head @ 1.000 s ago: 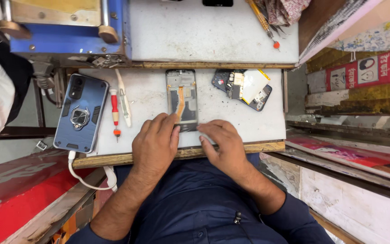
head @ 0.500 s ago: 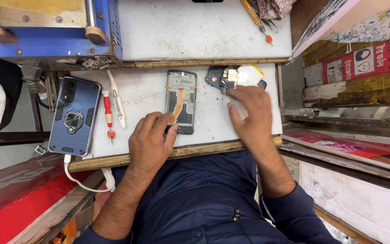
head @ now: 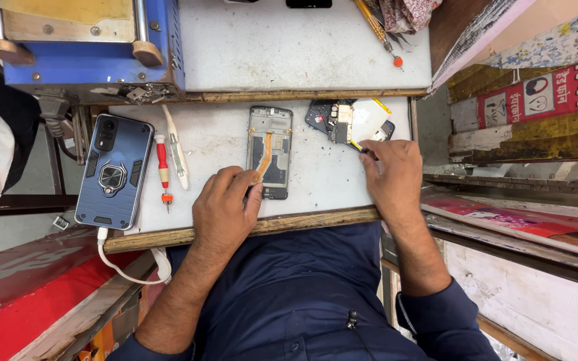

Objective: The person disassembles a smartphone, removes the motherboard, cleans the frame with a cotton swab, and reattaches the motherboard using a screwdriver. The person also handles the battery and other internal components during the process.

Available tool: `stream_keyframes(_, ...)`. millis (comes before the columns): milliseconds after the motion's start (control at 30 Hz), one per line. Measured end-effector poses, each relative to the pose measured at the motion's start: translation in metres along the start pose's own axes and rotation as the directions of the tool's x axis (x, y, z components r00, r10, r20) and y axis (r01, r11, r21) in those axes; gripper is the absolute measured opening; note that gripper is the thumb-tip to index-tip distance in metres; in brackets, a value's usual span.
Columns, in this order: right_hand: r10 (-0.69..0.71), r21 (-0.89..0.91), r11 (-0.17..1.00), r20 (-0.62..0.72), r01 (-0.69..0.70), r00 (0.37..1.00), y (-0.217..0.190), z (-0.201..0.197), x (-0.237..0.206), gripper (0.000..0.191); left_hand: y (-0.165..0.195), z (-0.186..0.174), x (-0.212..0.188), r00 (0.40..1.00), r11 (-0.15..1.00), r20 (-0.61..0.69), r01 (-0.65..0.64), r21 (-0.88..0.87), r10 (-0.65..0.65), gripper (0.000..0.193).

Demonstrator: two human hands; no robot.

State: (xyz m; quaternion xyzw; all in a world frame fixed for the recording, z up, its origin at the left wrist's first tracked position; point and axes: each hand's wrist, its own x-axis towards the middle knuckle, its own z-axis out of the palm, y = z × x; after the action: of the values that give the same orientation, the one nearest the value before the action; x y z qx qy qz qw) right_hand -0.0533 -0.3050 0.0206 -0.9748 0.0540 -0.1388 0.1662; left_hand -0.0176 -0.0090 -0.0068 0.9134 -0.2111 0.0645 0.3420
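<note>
Left hand: your left hand (head: pixel 224 212) lies at the centre of the frame, fingers curled, its fingertips resting on the lower left edge of the opened phone frame (head: pixel 270 152); it presses rather than grips.
Right hand: your right hand (head: pixel 391 177) sits right of centre, fingers pinched narrow around a thin dark tool (head: pixel 364 148) whose tip touches the lower edge of the phone back panel.
Opened phone frame: it lies flat on the white table (head: pixel 215 144), upright in the frame, with an orange flex strip running down its middle.
Phone back panel (head: pixel 348 121): it is just right of the opened frame, near the upper centre, tilted, with circuit parts and a pale square piece on it.
Cased phone (head: pixel 114 171): you have a blue phone with a ring holder at left, overhanging the table edge, a white cable (head: pixel 125 264) plugged into its lower end.
Red screwdriver (head: pixel 162 172): it lies just right of the cased phone, beside white tweezers (head: pixel 176 147).
Blue machine (head: pixel 88 50): it is at the upper left.
</note>
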Motion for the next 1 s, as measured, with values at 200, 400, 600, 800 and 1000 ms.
stream_keyframes(200, -0.054, -0.032, 0.998, 0.035, 0.055, 0.998, 0.016, -0.011, -0.003, 0.012, 0.001, -0.001, 0.000, 1.000, 1.000, -0.001, 0.002, -0.001, -0.002, 0.025)
stream_keyframes(400, -0.092, -0.061, 0.994, 0.059, 0.096, 0.994, 0.022, -0.015, -0.001, 0.012, -0.001, 0.001, -0.002, 1.000, 1.000, -0.021, -0.011, -0.004, 0.011, 0.024)
stream_keyframes(600, -0.130, -0.093, 0.986, 0.082, 0.137, 0.988, 0.034, -0.022, 0.000, 0.013, -0.002, 0.003, -0.002, 1.000, 1.000, 0.003, -0.005, 0.005, 0.005, 0.023)
stream_keyframes(800, -0.183, -0.062, 0.979, 0.130, 0.192, 0.975, 0.047, -0.032, 0.002, 0.014, 0.000, 0.003, -0.001, 1.000, 1.000, -0.007, -0.002, 0.002, 0.002, 0.023)
stream_keyframes(1000, -0.174, 0.000, 0.985, 0.069, 0.175, 0.982, 0.035, -0.035, -0.002, 0.016, -0.010, -0.036, -0.003, 0.947, 0.962, -0.166, 0.271, -0.036, -0.273, 0.019)
